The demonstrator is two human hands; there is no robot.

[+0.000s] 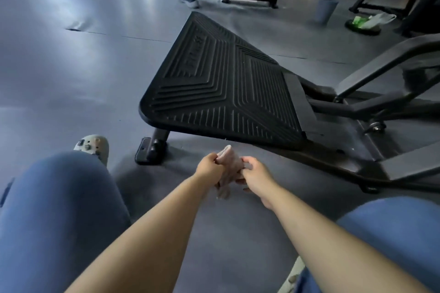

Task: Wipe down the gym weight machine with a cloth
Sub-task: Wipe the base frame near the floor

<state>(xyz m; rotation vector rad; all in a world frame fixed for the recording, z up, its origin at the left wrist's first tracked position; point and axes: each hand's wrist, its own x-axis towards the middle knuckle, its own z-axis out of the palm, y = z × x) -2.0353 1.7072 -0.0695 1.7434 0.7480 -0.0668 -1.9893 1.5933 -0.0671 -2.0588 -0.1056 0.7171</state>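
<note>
Both hands grip the cloth (225, 170) just near of the ribbed footplate (219, 88): left hand (209, 166) at its upper fold, right hand (253, 175) at its right edge. Soft, light and limp, it probably handles best bunched in the palm.

Head view: worn high, facing forward and down, wide-angle.
Nearness: knees and forearms close; footplate (221, 88) just beyond.
</note>
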